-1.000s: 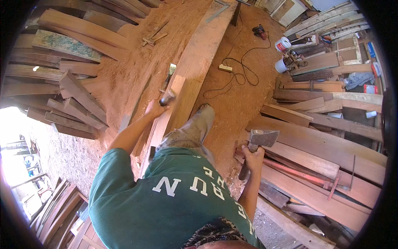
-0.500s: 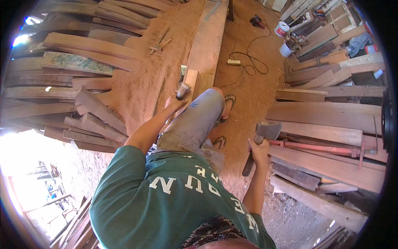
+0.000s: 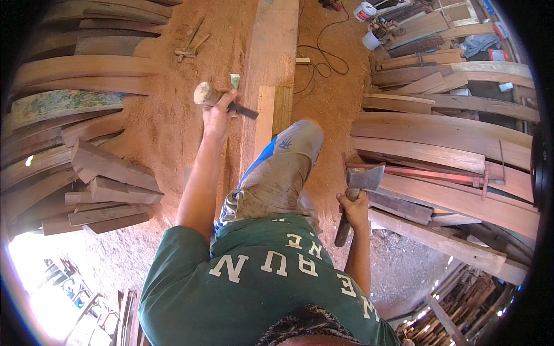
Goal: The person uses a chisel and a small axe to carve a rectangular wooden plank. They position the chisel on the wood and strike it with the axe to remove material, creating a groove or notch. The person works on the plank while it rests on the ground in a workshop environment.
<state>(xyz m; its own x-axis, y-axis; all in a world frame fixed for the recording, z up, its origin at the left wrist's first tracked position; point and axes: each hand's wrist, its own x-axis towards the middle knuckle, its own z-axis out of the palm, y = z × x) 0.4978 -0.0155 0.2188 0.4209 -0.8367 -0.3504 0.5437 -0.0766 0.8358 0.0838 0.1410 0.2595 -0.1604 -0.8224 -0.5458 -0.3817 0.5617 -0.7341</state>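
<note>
My left hand (image 3: 216, 118) is closed around a chisel (image 3: 206, 94) with a thick, worn wooden handle. Its dark blade (image 3: 247, 111) points right, over the edge of a long plank (image 3: 276, 46). On that plank, beside my bent leg, lies a pale squared piece of wood (image 3: 265, 115); I cannot tell whether the blade touches it. My right hand (image 3: 354, 210), off to the right, grips a hatchet (image 3: 367, 177) by its short handle, close below the grey head. The hatchet is apart from the wood.
Curved planks (image 3: 86, 69) are stacked on the left, and more boards (image 3: 415, 150) on the right. Sawdust covers the ground, where a wooden tool (image 3: 190, 46) lies. A dark cord (image 3: 332, 60) trails near white buckets (image 3: 371, 39). A green-topped block (image 3: 235, 82) is beside the plank.
My left hand has lifted the chisel left, away from the pale wood, and turned it so the blade points right. The hatchet stays in my right hand. The whole view has shifted.
</note>
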